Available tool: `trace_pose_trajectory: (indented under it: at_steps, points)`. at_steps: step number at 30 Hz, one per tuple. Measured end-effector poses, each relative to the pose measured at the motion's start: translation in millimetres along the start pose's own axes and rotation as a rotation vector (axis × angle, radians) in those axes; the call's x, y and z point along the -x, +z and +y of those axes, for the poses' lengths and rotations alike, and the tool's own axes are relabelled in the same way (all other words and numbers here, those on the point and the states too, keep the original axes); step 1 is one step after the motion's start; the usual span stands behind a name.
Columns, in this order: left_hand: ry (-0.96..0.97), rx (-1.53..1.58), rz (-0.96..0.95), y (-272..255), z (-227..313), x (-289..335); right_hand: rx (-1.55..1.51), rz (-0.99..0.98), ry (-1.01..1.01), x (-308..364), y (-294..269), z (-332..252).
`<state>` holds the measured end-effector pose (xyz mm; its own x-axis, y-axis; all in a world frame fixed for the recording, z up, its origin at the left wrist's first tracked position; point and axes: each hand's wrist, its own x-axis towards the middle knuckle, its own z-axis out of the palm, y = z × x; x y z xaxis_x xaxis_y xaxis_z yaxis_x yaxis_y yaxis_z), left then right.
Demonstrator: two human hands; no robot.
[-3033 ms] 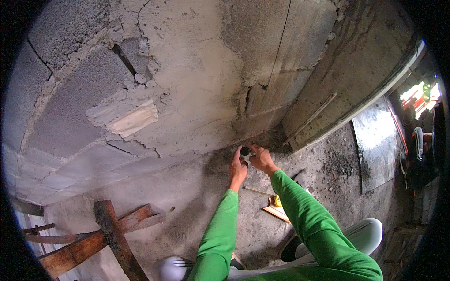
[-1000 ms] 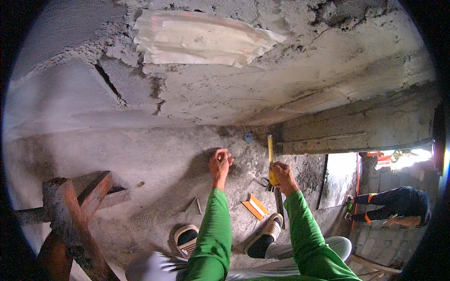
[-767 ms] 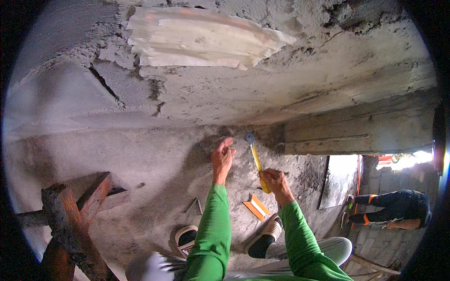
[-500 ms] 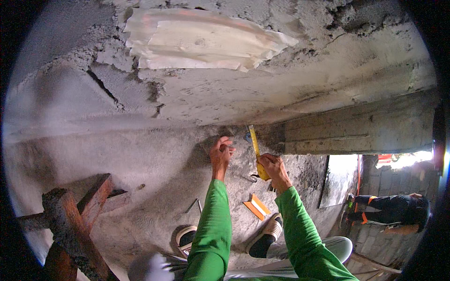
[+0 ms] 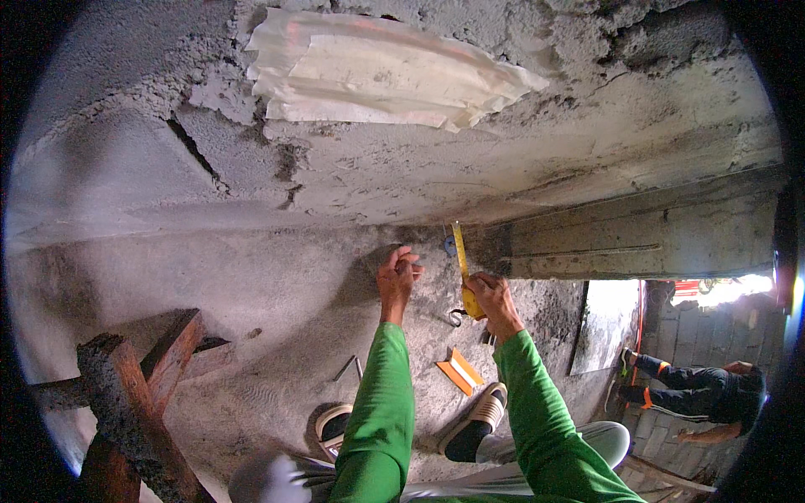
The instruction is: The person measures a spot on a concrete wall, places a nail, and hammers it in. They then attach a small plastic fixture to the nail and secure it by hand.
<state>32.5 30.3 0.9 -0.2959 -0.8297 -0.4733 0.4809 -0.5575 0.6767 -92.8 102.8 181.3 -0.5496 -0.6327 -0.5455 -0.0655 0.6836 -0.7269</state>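
Note:
My right hand (image 5: 493, 300) is closed around a yellow tape measure (image 5: 471, 303). Its blade (image 5: 460, 250) extends away from me over the floor, the tip close to the base of the rough concrete wall. Beside the blade lies a small round bluish-grey piece (image 5: 450, 246). To the left, my left hand (image 5: 398, 275) hovers with its fingers curled together; whatever may be in them cannot be made out. Under my right hand a dark curved hook-like piece (image 5: 456, 318) shows. An orange angled piece with a pale strip (image 5: 459, 371) rests on the floor between my forearms.
Rough wooden beams (image 5: 138, 398) cross at the lower left. A thin bent metal rod (image 5: 350, 367) lies near my left shoe (image 5: 333, 426). A concrete beam (image 5: 637, 230) juts in at the right. Beyond it, a person in dark clothes (image 5: 713, 394) stands near a pale panel (image 5: 605, 323).
The tape blade has swung slightly right at its tip. The view has shifted a little. The person at the right has changed posture, with an arm now lower. My left hand stays nearly still.

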Motion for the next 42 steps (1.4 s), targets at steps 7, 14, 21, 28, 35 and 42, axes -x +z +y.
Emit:
trace_pose_trajectory:
  at_steps: [7, 14, 21, 28, 35, 42]
  points:
    - [0.048, -0.017, -0.045, -4, -5, -4, 0.031, -0.044, -0.114, -10, -5, 11]
    - [0.072, 0.014, -0.056, -4, -2, 0, 0.036, -0.031, -0.029, -6, -6, 5]
    - [0.017, -0.029, -0.014, 0, 3, 0, 0.094, -0.014, -0.038, -3, -4, 0]
    - [0.025, -0.008, -0.027, 0, 1, -3, 0.209, 0.046, -0.057, -5, -2, 6]
    - [0.021, -0.034, -0.029, 0, 5, -1, 0.098, 0.017, 0.033, 7, -1, -3]
    - [-0.002, -0.097, -0.04, -2, 4, -4, 0.094, -0.006, 0.025, 10, -2, -7]
